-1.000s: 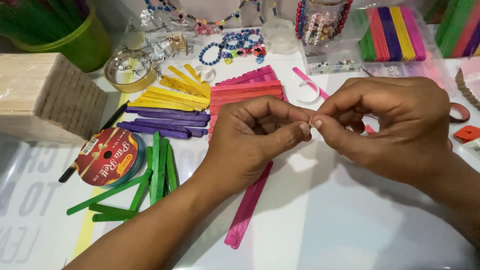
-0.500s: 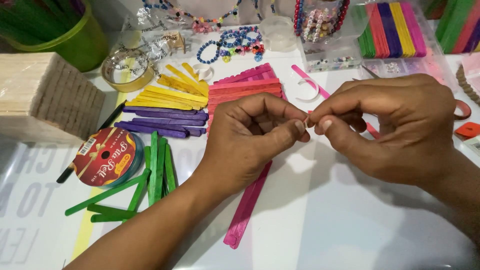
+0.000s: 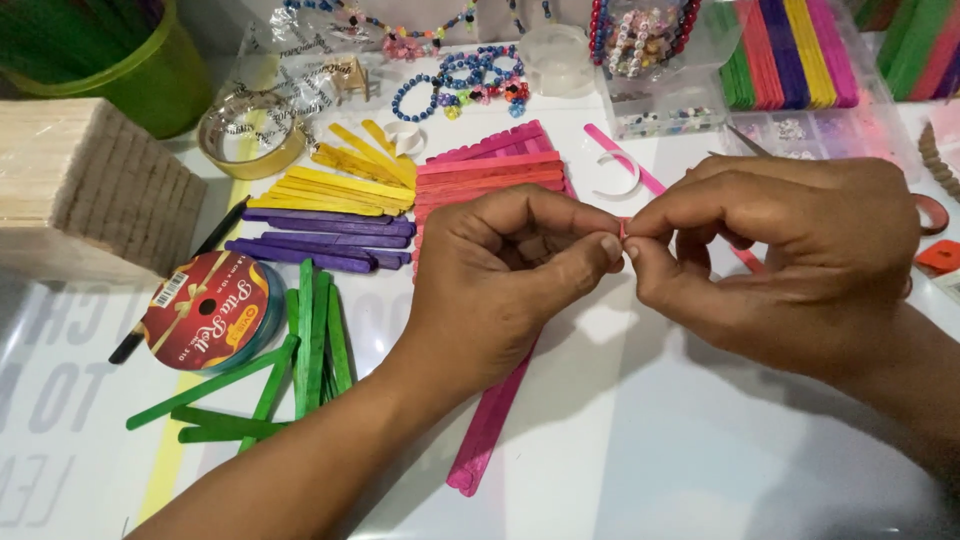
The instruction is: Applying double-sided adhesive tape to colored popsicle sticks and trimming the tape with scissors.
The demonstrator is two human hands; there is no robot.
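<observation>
My left hand [image 3: 505,275] and my right hand [image 3: 785,255] meet fingertip to fingertip above the table. Between thumbs and forefingers they pinch one tiny pink piece [image 3: 622,230], mostly hidden by the fingers. Under my left hand lie long pink craft sticks [image 3: 490,425], running down towards me. Behind the hands sits a flat row of red and pink sticks [image 3: 490,170].
Yellow sticks [image 3: 345,185], purple sticks [image 3: 320,240] and green sticks [image 3: 300,360] lie at left, beside a red ribbon spool [image 3: 205,310] and a block of plain wooden sticks [image 3: 85,185]. A tape roll [image 3: 250,135], bead bracelets [image 3: 460,85] and boxes of coloured sticks [image 3: 790,50] stand at the back.
Both hands have stayed pressed together, shifting only slightly; the fingertips have closed tighter on the tiny pink piece. The view has tilted a little.
</observation>
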